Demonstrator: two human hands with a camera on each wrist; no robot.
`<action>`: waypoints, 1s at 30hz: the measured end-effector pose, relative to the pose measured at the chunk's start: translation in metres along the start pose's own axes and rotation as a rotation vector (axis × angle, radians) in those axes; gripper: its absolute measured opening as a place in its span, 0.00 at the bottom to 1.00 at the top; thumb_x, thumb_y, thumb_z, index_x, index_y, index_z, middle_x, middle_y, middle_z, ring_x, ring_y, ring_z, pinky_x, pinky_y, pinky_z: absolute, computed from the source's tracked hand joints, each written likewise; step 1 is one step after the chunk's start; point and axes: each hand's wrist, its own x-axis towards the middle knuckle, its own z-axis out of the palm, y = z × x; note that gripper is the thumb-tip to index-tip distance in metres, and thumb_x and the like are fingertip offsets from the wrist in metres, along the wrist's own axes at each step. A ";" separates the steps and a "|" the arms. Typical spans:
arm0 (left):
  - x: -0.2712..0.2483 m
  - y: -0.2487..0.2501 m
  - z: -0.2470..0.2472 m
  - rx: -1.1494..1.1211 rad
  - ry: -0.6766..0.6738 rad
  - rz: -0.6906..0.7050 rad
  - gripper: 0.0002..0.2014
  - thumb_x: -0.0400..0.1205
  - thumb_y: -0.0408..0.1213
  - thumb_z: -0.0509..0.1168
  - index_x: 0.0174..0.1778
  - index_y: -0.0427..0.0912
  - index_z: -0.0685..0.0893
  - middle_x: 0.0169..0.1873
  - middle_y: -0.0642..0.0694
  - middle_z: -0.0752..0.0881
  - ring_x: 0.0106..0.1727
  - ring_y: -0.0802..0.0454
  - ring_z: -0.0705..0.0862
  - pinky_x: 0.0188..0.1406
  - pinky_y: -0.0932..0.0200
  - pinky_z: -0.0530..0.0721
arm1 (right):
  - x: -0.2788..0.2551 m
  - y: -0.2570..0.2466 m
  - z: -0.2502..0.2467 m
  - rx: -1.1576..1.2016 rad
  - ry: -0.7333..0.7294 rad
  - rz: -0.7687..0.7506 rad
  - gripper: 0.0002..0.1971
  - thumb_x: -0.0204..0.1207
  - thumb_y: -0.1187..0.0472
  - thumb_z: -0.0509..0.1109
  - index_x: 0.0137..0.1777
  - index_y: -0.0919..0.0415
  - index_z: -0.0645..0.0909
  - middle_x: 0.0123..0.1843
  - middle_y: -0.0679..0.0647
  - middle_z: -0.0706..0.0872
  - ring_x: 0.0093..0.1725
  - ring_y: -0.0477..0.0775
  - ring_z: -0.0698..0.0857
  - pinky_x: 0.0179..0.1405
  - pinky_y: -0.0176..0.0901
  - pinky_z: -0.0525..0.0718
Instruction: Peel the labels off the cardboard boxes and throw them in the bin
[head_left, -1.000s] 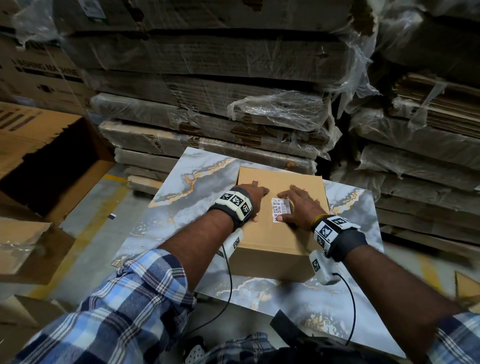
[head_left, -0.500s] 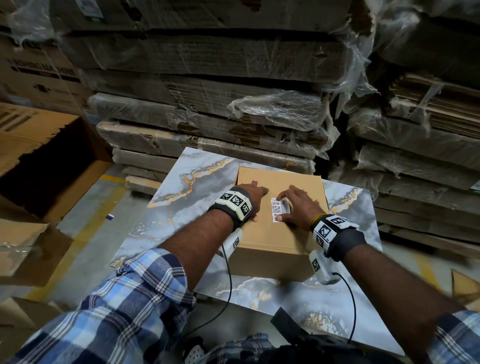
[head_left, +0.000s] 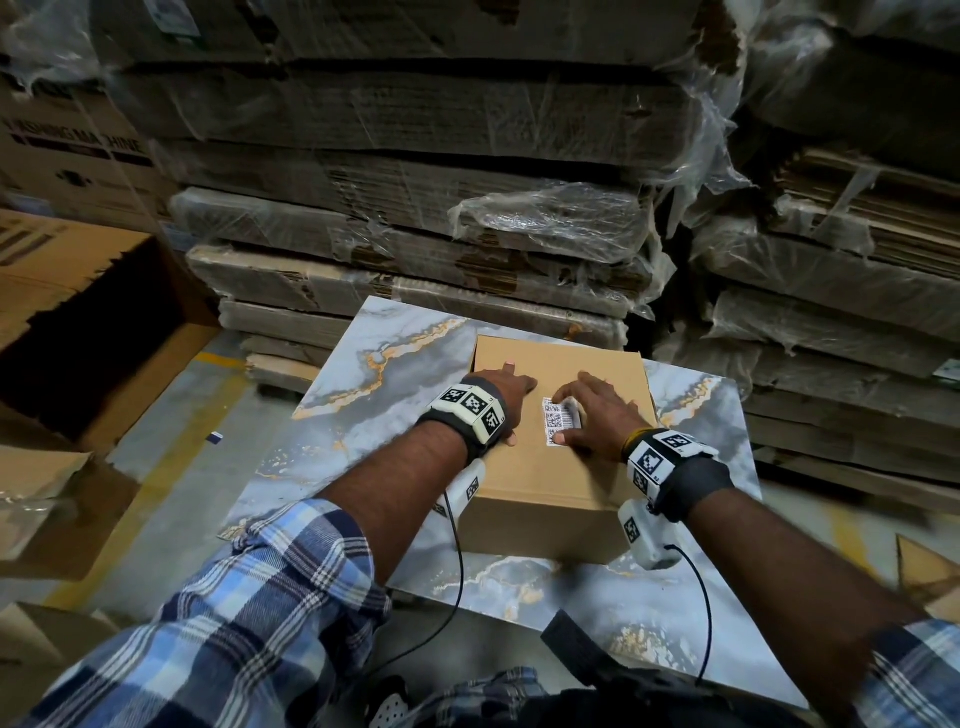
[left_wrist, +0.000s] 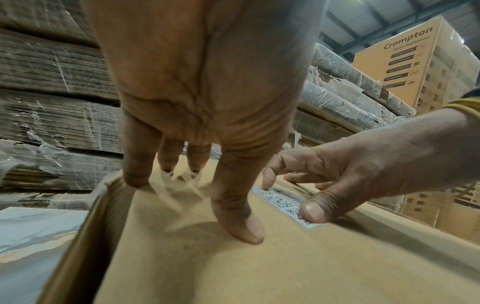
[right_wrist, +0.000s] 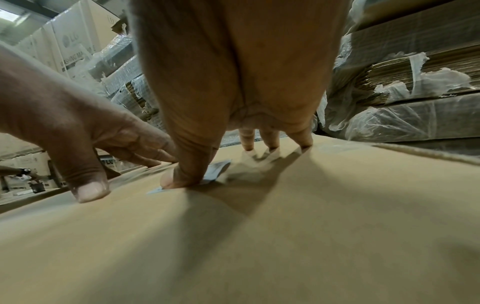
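A plain brown cardboard box (head_left: 550, 483) sits on a grey marbled slab (head_left: 363, 384). On its top is a small white label (head_left: 557, 421) printed with codes. My left hand (head_left: 506, 395) presses spread, straight fingers on the box top, left of the label, which shows clearly in the left wrist view (left_wrist: 207, 102). My right hand (head_left: 597, 415) is at the label: the thumb (left_wrist: 313, 211) bears on its near end and a fingertip on the far end. In the right wrist view a pale edge of the label (right_wrist: 217, 167) stands lifted beside the thumb.
A large open cardboard box (head_left: 104, 338) with a dark inside stands on the floor at the left. Stacks of flattened, plastic-wrapped cartons (head_left: 415, 218) rise close behind the slab and at the right (head_left: 831, 312). More loose cardboard (head_left: 41, 499) lies on the left floor.
Both hands stay on the box. My right fingers have worked slightly at the label, whose right edge now looks raised. The left hand has not moved.
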 end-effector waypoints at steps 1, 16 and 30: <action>0.000 -0.001 0.001 -0.003 0.005 0.005 0.48 0.75 0.39 0.78 0.87 0.52 0.56 0.87 0.38 0.52 0.80 0.36 0.70 0.71 0.46 0.75 | 0.000 0.000 0.000 0.014 0.002 -0.001 0.28 0.72 0.45 0.79 0.70 0.39 0.72 0.90 0.51 0.50 0.88 0.62 0.51 0.80 0.77 0.53; 0.004 -0.002 0.003 -0.010 0.001 0.008 0.48 0.74 0.40 0.79 0.86 0.53 0.57 0.87 0.38 0.51 0.80 0.35 0.69 0.73 0.43 0.76 | -0.003 -0.002 -0.001 -0.013 -0.001 -0.006 0.34 0.75 0.46 0.78 0.78 0.38 0.66 0.90 0.52 0.49 0.88 0.63 0.49 0.81 0.77 0.52; 0.004 -0.003 0.003 -0.002 0.009 0.012 0.47 0.75 0.39 0.77 0.86 0.52 0.57 0.87 0.38 0.51 0.80 0.34 0.70 0.73 0.43 0.77 | -0.005 -0.003 -0.001 0.007 0.015 0.013 0.37 0.74 0.46 0.78 0.81 0.41 0.65 0.90 0.51 0.49 0.88 0.63 0.49 0.82 0.76 0.51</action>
